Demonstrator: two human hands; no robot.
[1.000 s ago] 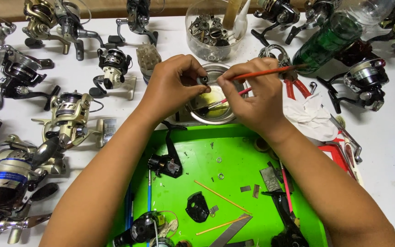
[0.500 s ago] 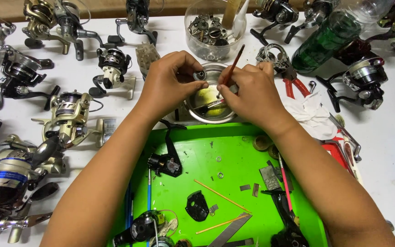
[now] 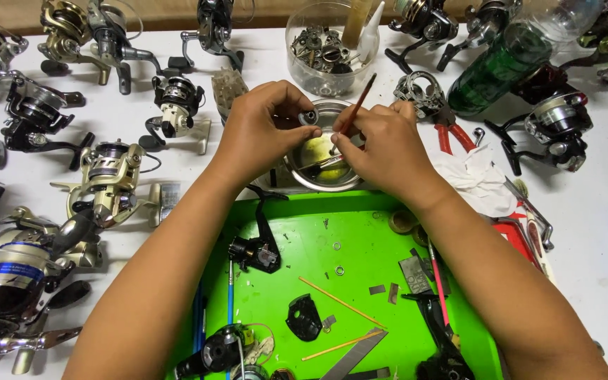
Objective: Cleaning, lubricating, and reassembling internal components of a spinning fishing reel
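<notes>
My left hand (image 3: 262,130) pinches a small round metal part (image 3: 309,116) between thumb and fingers, held over a shallow metal bowl (image 3: 302,177) with yellowish liquid. My right hand (image 3: 381,144) grips a thin red-handled brush (image 3: 357,105), its handle tilted up and away, its tip down near the part and the bowl. Both hands hover at the far edge of a bright green tray (image 3: 360,239).
Many fishing reels (image 3: 110,179) crowd the white table on the left and along the back. A clear jar of metal parts (image 3: 325,49), a green bottle (image 3: 497,67) and red-handled pliers (image 3: 452,134) stand behind. The tray holds a black reel body (image 3: 255,250), washers, sticks and small parts.
The brush handle has swung from pointing right to standing nearly upright. My hands have drawn closer together over the bowl.
</notes>
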